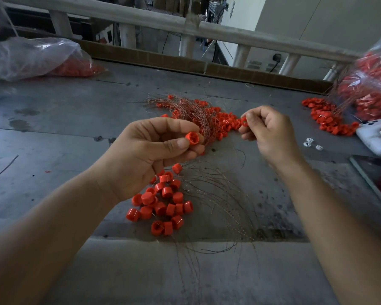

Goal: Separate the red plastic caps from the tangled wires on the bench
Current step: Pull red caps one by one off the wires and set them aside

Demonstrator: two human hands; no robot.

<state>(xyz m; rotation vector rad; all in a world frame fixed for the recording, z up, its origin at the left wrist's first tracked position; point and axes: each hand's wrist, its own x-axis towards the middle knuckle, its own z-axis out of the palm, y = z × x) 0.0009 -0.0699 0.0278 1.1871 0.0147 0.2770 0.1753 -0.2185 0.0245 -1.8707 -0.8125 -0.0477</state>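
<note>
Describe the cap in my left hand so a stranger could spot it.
Above the grey bench, near the wire tangle, find the left hand. Its thumb and fingers pinch one red cap, hollow side toward the camera; the pile below lies loose.

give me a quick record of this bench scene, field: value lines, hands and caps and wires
left hand: pinches a red cap between thumb and fingers
right hand: pinches a small red piece, blurred
cap pile: loose on the bench, below the left hand
wire tangle: caps caught in it, beyond the hands
loose wires: spread right of the cap pile
left bag: clear plastic, red parts inside
right bag: clear plastic, red parts inside
</note>
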